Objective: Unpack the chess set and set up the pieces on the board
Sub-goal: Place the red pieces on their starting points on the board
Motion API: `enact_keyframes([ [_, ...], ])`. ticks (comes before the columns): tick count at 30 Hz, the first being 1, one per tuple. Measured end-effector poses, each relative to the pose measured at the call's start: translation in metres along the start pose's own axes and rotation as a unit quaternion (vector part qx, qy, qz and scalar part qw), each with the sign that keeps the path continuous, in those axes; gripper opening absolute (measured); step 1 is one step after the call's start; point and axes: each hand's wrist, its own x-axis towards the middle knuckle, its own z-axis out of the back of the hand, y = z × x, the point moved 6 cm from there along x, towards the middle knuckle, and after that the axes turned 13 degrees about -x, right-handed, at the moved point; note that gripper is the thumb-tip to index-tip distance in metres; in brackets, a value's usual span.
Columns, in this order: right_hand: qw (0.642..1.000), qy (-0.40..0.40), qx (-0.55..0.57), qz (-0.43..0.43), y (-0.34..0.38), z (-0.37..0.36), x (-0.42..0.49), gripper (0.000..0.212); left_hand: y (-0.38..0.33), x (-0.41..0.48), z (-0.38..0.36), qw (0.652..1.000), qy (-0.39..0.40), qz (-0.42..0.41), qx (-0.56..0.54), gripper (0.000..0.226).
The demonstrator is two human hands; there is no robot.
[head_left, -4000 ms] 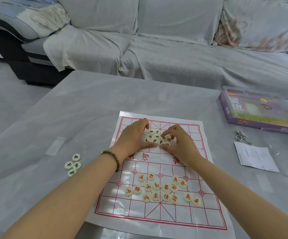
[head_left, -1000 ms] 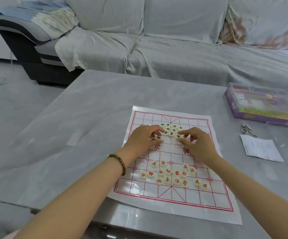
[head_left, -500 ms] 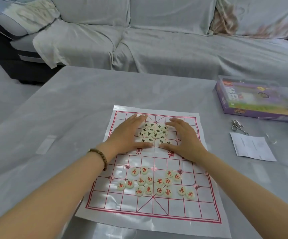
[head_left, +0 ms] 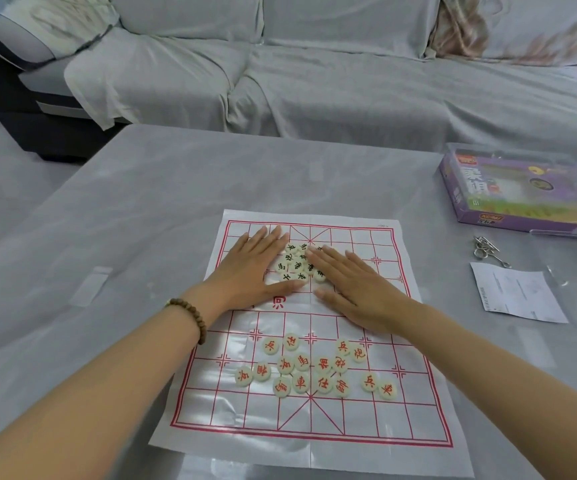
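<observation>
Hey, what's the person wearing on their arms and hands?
No sleeves are in view. A bracelet of round brown beads circles the left wrist. The left hand and right hand show no rings or gloves.

White board point(head_left: 366, 420), red grid.
My cream red-lettered pieces point(head_left: 301, 382) and black-lettered pieces point(head_left: 282, 267); purple box point(head_left: 529, 221); brown beads point(head_left: 193, 311) on my wrist; grey worktop point(head_left: 176, 202).

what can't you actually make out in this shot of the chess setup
Head view only:
- Black-lettered pieces: some are partly covered by the right hand and crowded against the left hand, so their count is uncertain.
- Purple box: cut off by the right edge, its print blurred.
- Paper slip: text too small to read.
</observation>
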Motion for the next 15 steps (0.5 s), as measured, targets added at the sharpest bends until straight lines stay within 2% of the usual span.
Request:
enact_keyframes([
  [8,0.999,-0.004,-0.042,-0.024,-0.006,0.003,0.019,0.07,-0.003,0.0,0.001,1.0,-0.015,0.006,0.011,0.1],
  [11,0.997,0.001,-0.043,-0.063,-0.014,0.004,0.018,0.076,-0.005,-0.001,0.003,1.0,-0.007,0.022,0.006,0.096],
  [15,0.991,0.017,-0.044,-0.124,-0.029,0.002,0.018,0.064,-0.003,0.001,0.0,1.0,-0.009,0.025,0.01,0.103],
])
